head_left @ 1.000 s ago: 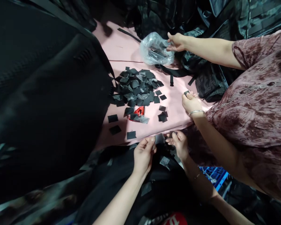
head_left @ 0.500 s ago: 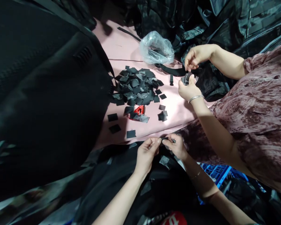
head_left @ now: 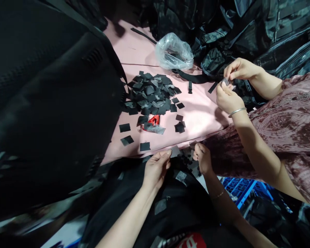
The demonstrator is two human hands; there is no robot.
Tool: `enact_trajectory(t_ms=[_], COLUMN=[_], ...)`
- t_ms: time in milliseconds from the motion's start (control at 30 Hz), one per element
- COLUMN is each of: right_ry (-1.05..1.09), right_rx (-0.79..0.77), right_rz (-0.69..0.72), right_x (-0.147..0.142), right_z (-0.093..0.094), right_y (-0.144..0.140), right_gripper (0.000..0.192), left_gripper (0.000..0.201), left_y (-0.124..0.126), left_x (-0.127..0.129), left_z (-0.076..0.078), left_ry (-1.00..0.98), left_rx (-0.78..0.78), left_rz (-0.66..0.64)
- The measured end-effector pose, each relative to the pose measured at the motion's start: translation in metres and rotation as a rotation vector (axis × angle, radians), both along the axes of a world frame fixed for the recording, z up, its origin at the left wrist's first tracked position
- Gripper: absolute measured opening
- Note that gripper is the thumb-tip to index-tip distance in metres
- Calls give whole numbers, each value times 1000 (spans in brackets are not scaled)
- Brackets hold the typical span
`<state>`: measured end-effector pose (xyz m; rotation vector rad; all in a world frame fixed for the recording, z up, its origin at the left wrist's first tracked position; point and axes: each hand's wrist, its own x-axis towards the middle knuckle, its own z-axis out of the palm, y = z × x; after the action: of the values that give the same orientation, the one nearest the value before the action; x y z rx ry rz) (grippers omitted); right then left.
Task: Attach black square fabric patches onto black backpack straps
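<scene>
My left hand (head_left: 156,167) pinches a small grey square patch (head_left: 175,151) at the near edge of the pink table (head_left: 201,113). My right hand (head_left: 203,158) is beside it with fingers curled; something small and dark sits at its fingertips, too small to make out. A heap of black square patches (head_left: 151,93) lies on the pink surface ahead, with loose ones scattered around it. More patches (head_left: 181,176) lie on the dark fabric in my lap.
A co-worker in a maroon patterned top works a small piece between both hands (head_left: 231,86) at the right. A clear plastic bag (head_left: 173,52) sits at the back. A red item (head_left: 153,121) lies under the heap. Dark bags surround the table; a blue crate (head_left: 237,191) is below right.
The co-worker's hands moved right and nearer their body. My hands, held together half a second ago, have parted, and my left now shows the grey patch flat.
</scene>
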<state>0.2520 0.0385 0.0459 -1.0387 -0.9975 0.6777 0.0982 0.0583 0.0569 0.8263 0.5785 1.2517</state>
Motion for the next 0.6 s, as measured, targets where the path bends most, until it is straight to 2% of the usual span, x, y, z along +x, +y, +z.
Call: enact_trajectory(t_ms=[100,167,300,367,433,500,600], right_ry=[88,47,27,-43,-111,-78,54], right_rx=[-30,-92,-105,-108,-93,-57,-44], right_rz=[169,240,331,326,293,273,262], right_x=[4,2,-9,-13,-14,-13,-10], right_z=[0,2,9,13,16,17,15], right_y=[0,-2,-9,-9,-7,-4,0], right_gripper=[25,33,27,29,31,34,39], left_gripper=[43,43,41,37,37,39,37], left_y=[1,1,0,0,1,2,3], left_x=[-3,-3,2,4,3,0,-7], left_z=[3,2,-5,-8,-7,-4,5], left_ry=[-83,-87,15,72,49,-54,-195], left_rx=[-30,-37,69,121,107,66,55], left_rz=[-81,-96,-28,-14,-55,-78,-44])
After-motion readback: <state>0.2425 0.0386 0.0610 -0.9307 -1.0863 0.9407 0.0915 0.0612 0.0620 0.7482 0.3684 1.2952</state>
